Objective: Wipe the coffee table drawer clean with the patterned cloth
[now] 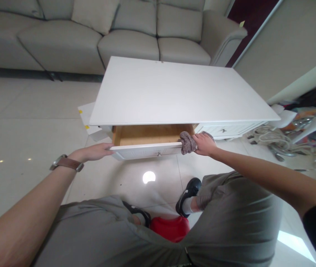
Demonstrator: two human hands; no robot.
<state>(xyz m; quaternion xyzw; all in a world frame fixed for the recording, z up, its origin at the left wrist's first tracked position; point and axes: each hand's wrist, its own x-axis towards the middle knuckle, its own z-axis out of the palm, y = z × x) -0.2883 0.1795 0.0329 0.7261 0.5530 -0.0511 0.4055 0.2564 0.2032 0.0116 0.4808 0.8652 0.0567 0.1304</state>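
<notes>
A white coffee table has its left drawer pulled out, and bare light wood shows inside it. At the drawer front's left end is my left hand, its fingers and thumb closed on the corner. My right hand is wrapped round a bunched brown cloth, which lies over the right end of the drawer front. A small metal knob sits midway along that front. To the right, a second drawer is closed.
Behind the table stands a grey sofa. Cables and assorted items lie on the floor at the right. A white panel with yellow marks is beside the table's left side. Something red sits between my feet.
</notes>
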